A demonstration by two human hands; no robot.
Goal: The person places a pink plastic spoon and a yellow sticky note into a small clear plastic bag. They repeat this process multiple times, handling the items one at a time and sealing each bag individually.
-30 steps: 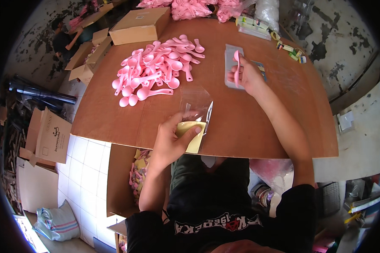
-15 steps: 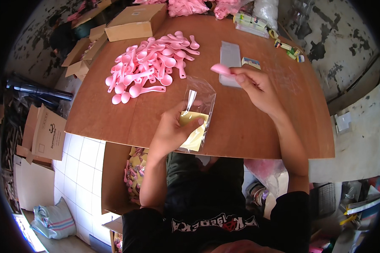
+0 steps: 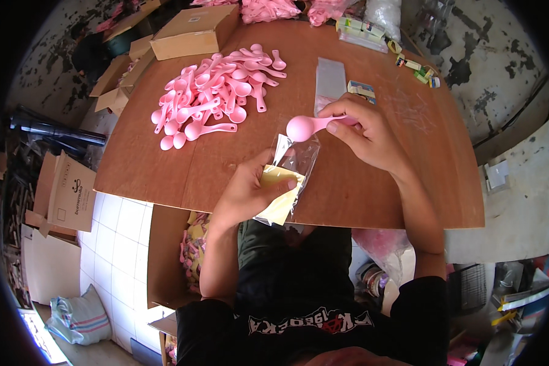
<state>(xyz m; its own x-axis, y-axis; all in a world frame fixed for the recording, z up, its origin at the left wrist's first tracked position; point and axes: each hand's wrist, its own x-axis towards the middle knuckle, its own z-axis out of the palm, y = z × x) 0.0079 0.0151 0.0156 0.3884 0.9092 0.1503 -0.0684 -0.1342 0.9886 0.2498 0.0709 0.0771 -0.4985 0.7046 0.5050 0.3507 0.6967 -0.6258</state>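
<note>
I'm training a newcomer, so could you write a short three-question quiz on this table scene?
1. Which hand holds the round-bowled pink plastic spoon?
2. True or false: the left hand grips a clear, shiny plastic bag.
3. Fill in: seen from the head camera, the heap of pink plastic spoons lies to the ___ of the flat translucent stack.

Key: 1. The right hand. 2. True. 3. Left.

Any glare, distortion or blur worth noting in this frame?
Head view: edges of the brown tabletop bow with fisheye distortion, corners go black; head view: glare streaks the clear plastic bag in the left hand, white floor tiles wash out, the pink spoon in the right hand looks fairly sharp.
</note>
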